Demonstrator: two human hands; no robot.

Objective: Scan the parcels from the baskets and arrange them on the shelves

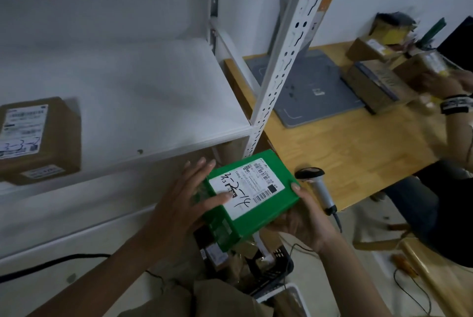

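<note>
Parcel (252,205), a green box with a white shipping label, is held at lower centre of the frame, before the white shelf (153,99). It is gripped from beneath by the right hand (304,224), thumb hooked over one corner. The left hand (179,201) is laid against its left end, fingers straight, thumb resting on the label. A barcode scanner (320,188) is seen just right of it, at the edge of the wooden surface (358,152). A brown parcel (38,137) is set on the shelf at far left, and a black basket (276,270) is seen below the hands.

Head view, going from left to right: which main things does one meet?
Brown cardboard parcel, green labelled box, grey handheld barcode scanner, pile of brown cardboard boxes.
</note>
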